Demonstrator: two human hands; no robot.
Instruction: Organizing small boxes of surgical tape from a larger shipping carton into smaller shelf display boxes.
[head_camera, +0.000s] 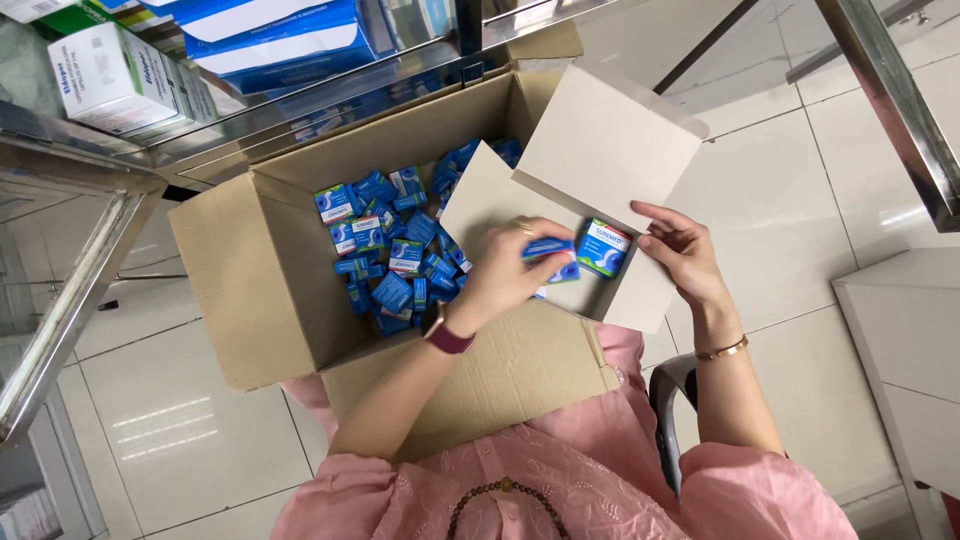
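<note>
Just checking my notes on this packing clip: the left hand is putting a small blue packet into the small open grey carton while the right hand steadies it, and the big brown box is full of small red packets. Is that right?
Not quite: the head view shows the packets in the big brown box are blue, not red. The rest holds: the left hand holds a small blue packet at the small grey carton, and the right hand steadies it.

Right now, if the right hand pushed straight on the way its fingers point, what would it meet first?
Probably the small blue-and-white carton standing inside the open grey cardboard box; the right hand already has its fingertips right beside it, though depth is uncertain.
</note>
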